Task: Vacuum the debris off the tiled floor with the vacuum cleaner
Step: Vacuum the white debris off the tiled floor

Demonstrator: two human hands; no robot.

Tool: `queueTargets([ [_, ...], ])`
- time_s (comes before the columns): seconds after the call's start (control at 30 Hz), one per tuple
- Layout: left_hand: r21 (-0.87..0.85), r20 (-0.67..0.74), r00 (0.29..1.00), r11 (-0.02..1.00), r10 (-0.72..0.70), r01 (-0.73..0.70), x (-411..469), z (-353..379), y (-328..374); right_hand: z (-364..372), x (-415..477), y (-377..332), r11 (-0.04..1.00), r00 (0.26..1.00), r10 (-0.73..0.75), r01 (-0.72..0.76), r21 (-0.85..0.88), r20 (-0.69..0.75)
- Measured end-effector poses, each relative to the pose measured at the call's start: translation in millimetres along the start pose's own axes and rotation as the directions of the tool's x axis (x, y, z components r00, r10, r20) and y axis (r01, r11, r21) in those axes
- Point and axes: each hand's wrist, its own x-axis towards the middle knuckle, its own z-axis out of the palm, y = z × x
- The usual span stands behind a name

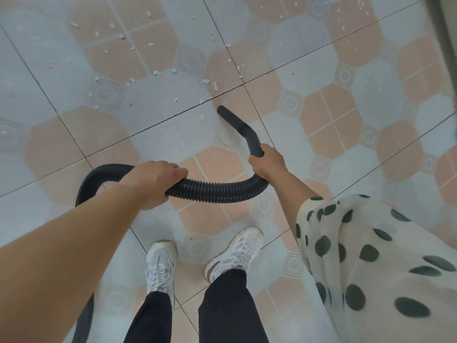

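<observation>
Clamping the hose [215, 190] in left hand [153, 180] and right hand [268, 160], nozzle [230, 117] near debris [201, 117].

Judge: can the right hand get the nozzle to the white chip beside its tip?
Probably yes: the right hand grips the nozzle, and only bare tile separates it from the chip.

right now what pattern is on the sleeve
White with dark green dots, on the sleeve, head view.
</observation>
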Motion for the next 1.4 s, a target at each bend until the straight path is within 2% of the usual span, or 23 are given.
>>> queueTargets([
  [0.17,-0.025,-0.058,0.998,0.999,-0.037,0.036,-5.9,-4.3,-13.1,0.6,7.4,-25.5,1.000,1.000,-0.003,0.003,-0.010,-0.020],
  [0.47,-0.029,0.004,1.000,0.999,-0.027,0.028,-28.9,8.4,-23.9,22.8,-20.3,-26.6,0.998,0.996,-0.051,0.053,-0.028,0.071],
  [0.7,-0.046,-0.004,0.998,0.997,-0.066,0.066,-41.8,8.5,-43.1,28.3,-19.5,-58.5,0.991,0.990,-0.112,0.118,-0.063,0.086],
  [0.87,-0.058,-0.025,0.995,0.994,-0.099,0.097,-46.4,10.2,-52.4,35.0,-12.3,-71.6,0.991,0.992,-0.115,0.119,-0.060,0.058],
  [1.03,-0.054,-0.075,0.994,0.996,-0.076,0.072,-38.8,7.3,-43.4,28.7,-7.7,-54.8,1.000,0.999,0.001,0.000,0.011,-0.038],
  [1.4,-0.096,-0.121,0.984,0.988,-0.134,0.123,-12.1,-3.0,-25.1,1.9,25.9,-54.9,0.999,0.997,-0.006,0.009,0.034,-0.083],
])
